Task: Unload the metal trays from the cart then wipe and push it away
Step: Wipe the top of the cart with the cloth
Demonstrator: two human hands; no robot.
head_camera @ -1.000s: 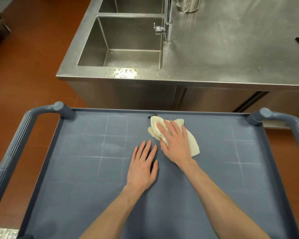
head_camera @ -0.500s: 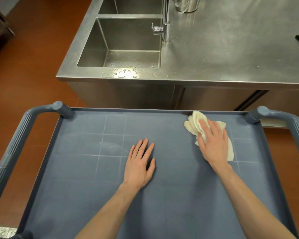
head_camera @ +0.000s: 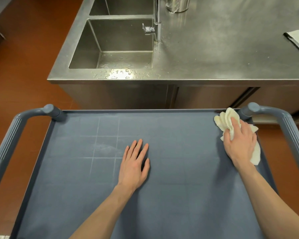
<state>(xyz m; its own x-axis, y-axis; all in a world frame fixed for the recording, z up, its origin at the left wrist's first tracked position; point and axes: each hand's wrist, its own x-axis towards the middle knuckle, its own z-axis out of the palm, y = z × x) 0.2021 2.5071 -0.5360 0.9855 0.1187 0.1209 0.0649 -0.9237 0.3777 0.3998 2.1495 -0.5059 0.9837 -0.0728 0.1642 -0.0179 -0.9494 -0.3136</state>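
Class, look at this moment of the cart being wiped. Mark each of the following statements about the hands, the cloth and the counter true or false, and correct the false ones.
1. The right hand presses a cream cloth at the far right corner of the cart top. True.
2. The left hand grips the cart's left handle. False: it lies flat, fingers straight, near the middle of the cart top.
3. Metal trays are stacked on the cart top. False: none show on it; only the hands and cloth are there.
4. Water drops lie on the counter edge in front of the sink. True.
5. The cloth lies in the sink. False: it is on the cart, under the right hand.
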